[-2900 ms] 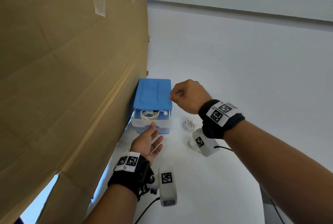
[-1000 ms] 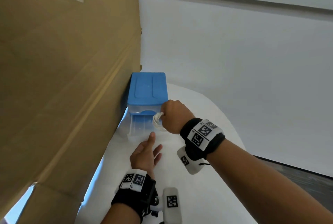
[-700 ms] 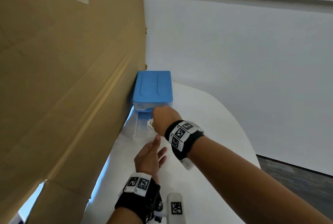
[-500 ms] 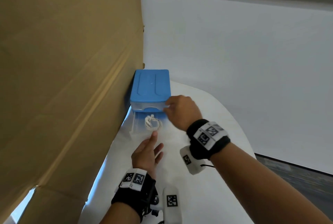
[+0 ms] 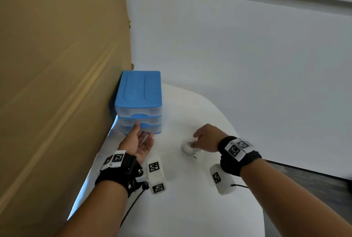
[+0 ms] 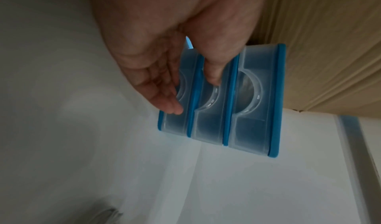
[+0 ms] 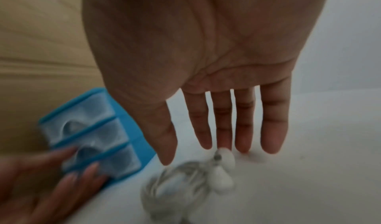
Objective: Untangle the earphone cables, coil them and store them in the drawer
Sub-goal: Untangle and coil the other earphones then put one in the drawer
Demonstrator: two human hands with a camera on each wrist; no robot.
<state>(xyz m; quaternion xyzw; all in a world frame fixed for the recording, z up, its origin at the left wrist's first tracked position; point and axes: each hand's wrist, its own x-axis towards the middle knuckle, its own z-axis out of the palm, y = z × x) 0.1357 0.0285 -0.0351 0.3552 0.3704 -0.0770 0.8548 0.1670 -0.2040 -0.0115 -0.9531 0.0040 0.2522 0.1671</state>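
A blue drawer unit [image 5: 139, 101] with three clear drawers stands against the cardboard, all drawers pushed in. My left hand [image 5: 142, 133] lies open against its front; in the left wrist view the thumb [image 6: 212, 74] touches the middle drawer and the straight fingers [image 6: 164, 100] reach the bottom one of the drawer unit [image 6: 247, 97]. A coiled white earphone [image 5: 187, 149] lies on the table to the right. My right hand [image 5: 194, 141] hovers over it, open. In the right wrist view the fingertips [image 7: 243, 142] hang just above the earphone coil [image 7: 181, 183], blurred.
A tall cardboard sheet [image 5: 57, 84] walls off the left side. The white table [image 5: 190, 208] curves to an edge on the right, with dark floor [image 5: 308, 181] beyond. A white backdrop [image 5: 228, 55] stands behind.
My right hand dropped a coiled earphone in the open drawer, then pulled back right to another coil on the table. The drawer is now pushed in, with my left hand against its front.
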